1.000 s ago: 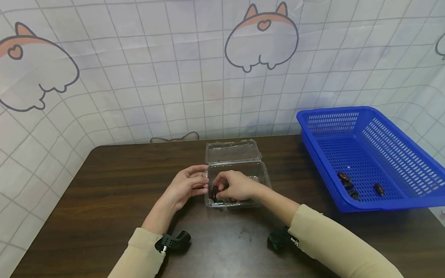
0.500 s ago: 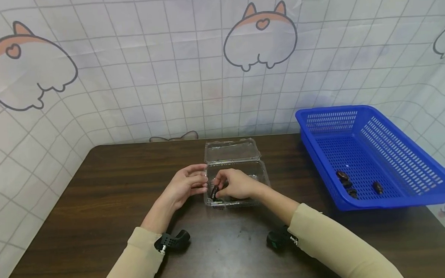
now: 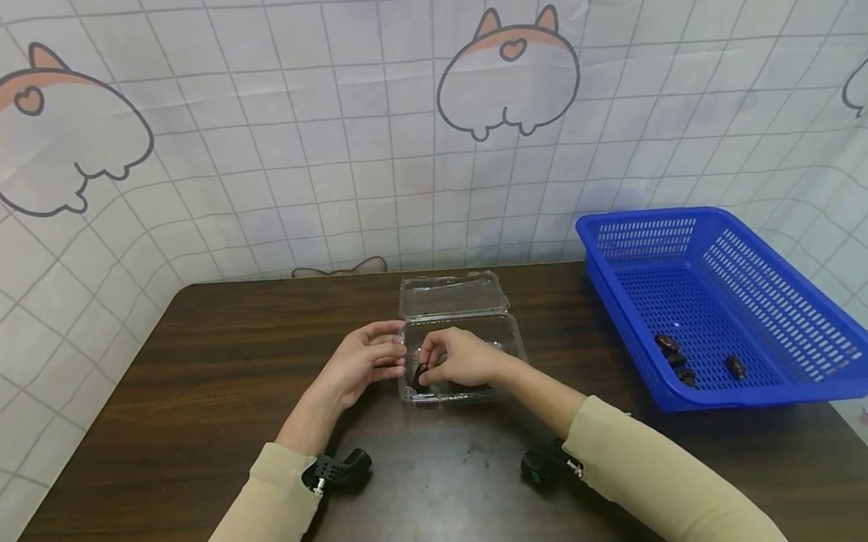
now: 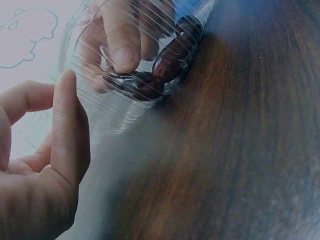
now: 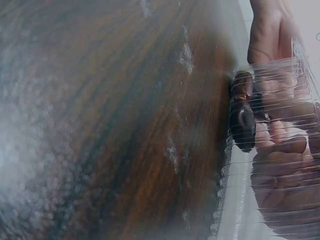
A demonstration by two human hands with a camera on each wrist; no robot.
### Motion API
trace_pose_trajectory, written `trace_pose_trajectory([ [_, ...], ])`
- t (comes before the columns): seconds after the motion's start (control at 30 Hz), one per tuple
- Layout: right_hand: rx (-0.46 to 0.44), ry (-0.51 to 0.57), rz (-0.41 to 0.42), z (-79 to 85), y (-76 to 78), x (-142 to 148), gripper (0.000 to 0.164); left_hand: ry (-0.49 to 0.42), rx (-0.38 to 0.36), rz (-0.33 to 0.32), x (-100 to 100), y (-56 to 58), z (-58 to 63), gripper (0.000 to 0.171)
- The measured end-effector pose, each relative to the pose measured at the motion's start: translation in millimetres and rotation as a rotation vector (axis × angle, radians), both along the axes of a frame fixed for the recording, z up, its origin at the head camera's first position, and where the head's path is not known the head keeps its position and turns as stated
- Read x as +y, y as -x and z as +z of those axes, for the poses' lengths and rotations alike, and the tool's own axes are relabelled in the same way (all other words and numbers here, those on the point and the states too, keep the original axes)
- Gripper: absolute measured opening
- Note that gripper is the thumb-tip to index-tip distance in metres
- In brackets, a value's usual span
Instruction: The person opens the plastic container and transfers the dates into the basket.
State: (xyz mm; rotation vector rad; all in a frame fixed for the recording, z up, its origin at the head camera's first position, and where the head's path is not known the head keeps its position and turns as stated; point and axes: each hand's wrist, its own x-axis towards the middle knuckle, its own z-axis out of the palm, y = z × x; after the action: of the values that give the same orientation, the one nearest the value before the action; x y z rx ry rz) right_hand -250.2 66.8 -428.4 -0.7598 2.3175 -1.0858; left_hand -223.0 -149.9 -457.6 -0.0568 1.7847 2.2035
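A clear plastic clamshell container [image 3: 518,336] sits on the table with its lid [image 3: 453,296] folded back. My right hand [image 3: 461,360] reaches into it and pinches a dark brown date [image 4: 137,86] low in the left end. Another date [image 4: 176,52] lies against that one, seen through the ribbed wall in the left wrist view. My left hand [image 3: 365,361] rests its fingertips at the container's left side, fingers loosely bent. Through the clear side in the right wrist view, dates [image 5: 243,125] show at the bottom, beside the right hand's fingers.
A blue perforated basket [image 3: 629,327] stands on the right of the dark wooden table [image 3: 214,394]. Several dates [image 3: 667,344] lie along its near left side, with one date [image 3: 736,367] apart from them. A white grid-patterned cloth [image 3: 326,130] hangs behind the table.
The date in my right fingers has gone from standing more upright to lying lower in the container's left end. My left hand has stayed at the container's side.
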Motion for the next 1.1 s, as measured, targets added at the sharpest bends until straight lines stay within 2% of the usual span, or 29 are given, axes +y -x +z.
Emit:
trace_pose_trajectory([
  [0.3, -0.015, 0.013, 0.031, 1.6, -0.8, 0, 0.018, -0.004, -0.003, -0.003, 0, 0.7, 1.2, 0.051],
  [0.83, -0.004, 0.037, 0.023, 7.2, 3.9, 13, 0.018, -0.005, 0.003, -0.009, 1, 1.9, -1.0, 0.05],
  [1.1, 0.012, 0.057, 0.002, 21.1, 1.0, 24, 0.016, -0.01, 0.01, -0.012, 1, 1.8, -1.0, 0.051],
])
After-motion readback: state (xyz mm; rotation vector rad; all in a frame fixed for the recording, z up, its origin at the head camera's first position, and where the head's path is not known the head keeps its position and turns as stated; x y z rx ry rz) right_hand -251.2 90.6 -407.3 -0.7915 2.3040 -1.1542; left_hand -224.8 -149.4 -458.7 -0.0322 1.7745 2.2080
